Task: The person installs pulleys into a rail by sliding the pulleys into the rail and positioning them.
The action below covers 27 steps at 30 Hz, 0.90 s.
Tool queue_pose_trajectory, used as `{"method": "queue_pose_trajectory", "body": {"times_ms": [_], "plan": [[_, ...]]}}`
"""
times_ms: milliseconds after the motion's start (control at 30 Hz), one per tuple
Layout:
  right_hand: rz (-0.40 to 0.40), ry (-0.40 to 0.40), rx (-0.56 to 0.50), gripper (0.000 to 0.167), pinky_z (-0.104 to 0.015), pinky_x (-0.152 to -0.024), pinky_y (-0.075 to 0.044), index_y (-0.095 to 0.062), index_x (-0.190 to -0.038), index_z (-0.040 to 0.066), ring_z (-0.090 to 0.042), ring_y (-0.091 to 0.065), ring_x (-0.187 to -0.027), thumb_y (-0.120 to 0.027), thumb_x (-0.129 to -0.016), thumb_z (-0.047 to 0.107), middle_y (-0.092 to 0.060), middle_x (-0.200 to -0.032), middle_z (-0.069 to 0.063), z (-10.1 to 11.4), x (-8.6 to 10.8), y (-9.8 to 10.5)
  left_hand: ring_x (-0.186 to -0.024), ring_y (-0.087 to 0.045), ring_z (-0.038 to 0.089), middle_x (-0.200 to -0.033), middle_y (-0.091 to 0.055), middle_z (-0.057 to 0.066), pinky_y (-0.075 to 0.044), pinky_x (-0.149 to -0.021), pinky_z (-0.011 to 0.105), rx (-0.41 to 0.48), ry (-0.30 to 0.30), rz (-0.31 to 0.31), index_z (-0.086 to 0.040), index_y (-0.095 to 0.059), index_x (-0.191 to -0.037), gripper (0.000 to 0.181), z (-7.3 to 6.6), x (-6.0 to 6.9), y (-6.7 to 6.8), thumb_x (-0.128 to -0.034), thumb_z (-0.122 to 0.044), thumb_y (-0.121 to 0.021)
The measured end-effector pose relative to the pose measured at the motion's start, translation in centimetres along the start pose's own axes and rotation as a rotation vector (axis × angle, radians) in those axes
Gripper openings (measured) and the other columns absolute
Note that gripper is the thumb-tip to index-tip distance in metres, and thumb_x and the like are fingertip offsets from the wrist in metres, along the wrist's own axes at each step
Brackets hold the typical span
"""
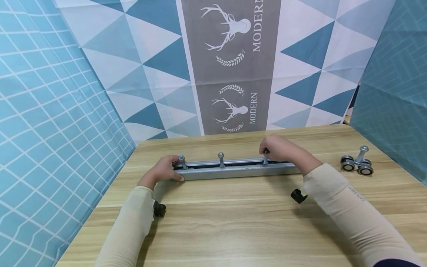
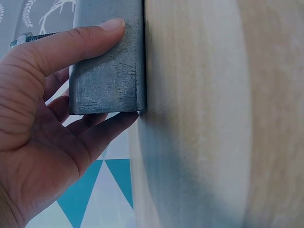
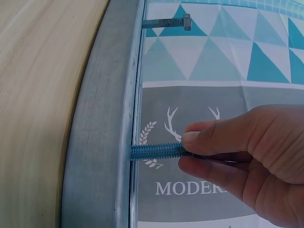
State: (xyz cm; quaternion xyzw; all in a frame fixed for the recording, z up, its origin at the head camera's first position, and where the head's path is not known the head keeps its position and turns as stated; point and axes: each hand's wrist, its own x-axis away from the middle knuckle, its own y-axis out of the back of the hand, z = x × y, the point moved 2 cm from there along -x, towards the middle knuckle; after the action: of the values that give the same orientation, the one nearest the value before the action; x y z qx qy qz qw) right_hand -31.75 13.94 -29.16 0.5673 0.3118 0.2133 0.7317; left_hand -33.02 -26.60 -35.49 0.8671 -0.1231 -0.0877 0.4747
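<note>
A grey metal track (image 1: 233,171) with a slot along its top lies across the wooden table. Three threaded bolts stand upright in the slot: a left bolt (image 1: 182,161), a middle bolt (image 1: 221,159) and a right bolt (image 3: 156,151). My left hand (image 1: 163,168) grips the track's left end, thumb on the front face and fingers around the end and behind. Between thumb and fingers, my right hand (image 1: 278,148) pinches the top of the right bolt, hiding its head. In the right wrist view, another bolt (image 3: 166,23) shows its hex head.
A loose roller carriage (image 1: 357,163) with several black-rimmed wheels and an upright bolt stands on the table (image 1: 227,230) to the right. Patterned cloth (image 1: 233,74) hangs behind the table, with blue cloth (image 1: 43,122) at the left and teal cloth (image 1: 397,74) at the right.
</note>
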Motion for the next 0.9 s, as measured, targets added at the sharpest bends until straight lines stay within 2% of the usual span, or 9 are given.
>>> {"method": "queue_pose_trajectory", "body": {"times_ms": [333, 600, 833, 900], "plan": [[-0.008, 0.018, 0.000, 0.021, -0.039, -0.072, -0.054, -0.075, -0.081, 0.006, -0.017, -0.063, -0.076, -0.065, -0.076, -0.012, -0.070, -0.082, -0.004, 0.28, -0.21, -0.18, -0.088, -0.054, 0.024, -0.104, -0.064, 0.009, -0.046, -0.082, 0.043, -0.012, 0.006, 0.004, -0.007, -0.067, -0.099, 0.044, -0.07, -0.07, 0.00, -0.0630, -0.011, -0.092], [-0.021, 0.037, 0.007, 0.023, -0.038, -0.070, -0.053, -0.074, -0.078, 0.008, -0.016, -0.061, -0.073, -0.064, -0.074, -0.013, -0.069, -0.080, -0.002, 0.41, -0.40, -0.30, -0.088, -0.055, 0.024, -0.104, -0.064, 0.009, -0.046, -0.081, 0.043, -0.011, 0.002, 0.004, -0.007, -0.067, -0.101, 0.045, -0.05, 0.06, 0.07, -0.0630, -0.012, -0.092], [-0.012, 0.059, 0.002, 0.022, -0.032, -0.058, -0.037, -0.065, -0.066, 0.007, -0.013, -0.038, -0.059, -0.062, -0.074, -0.013, -0.051, -0.063, 0.005, 0.42, -0.52, -0.46, -0.088, -0.055, 0.024, -0.104, -0.064, 0.009, -0.046, -0.082, 0.043, -0.003, 0.008, 0.006, -0.007, -0.067, -0.102, 0.046, 0.00, 0.01, 0.03, -0.0633, -0.012, -0.092], [-0.018, 0.060, 0.001, 0.022, -0.031, -0.058, -0.037, -0.065, -0.066, 0.008, -0.012, -0.038, -0.059, -0.062, -0.074, -0.013, -0.050, -0.063, 0.006, 0.43, -0.51, -0.48, -0.089, -0.055, 0.024, -0.105, -0.064, 0.009, -0.046, -0.083, 0.043, -0.002, 0.010, 0.004, -0.007, -0.067, -0.103, 0.047, -0.01, 0.00, 0.02, -0.0632, -0.012, -0.092]]}}
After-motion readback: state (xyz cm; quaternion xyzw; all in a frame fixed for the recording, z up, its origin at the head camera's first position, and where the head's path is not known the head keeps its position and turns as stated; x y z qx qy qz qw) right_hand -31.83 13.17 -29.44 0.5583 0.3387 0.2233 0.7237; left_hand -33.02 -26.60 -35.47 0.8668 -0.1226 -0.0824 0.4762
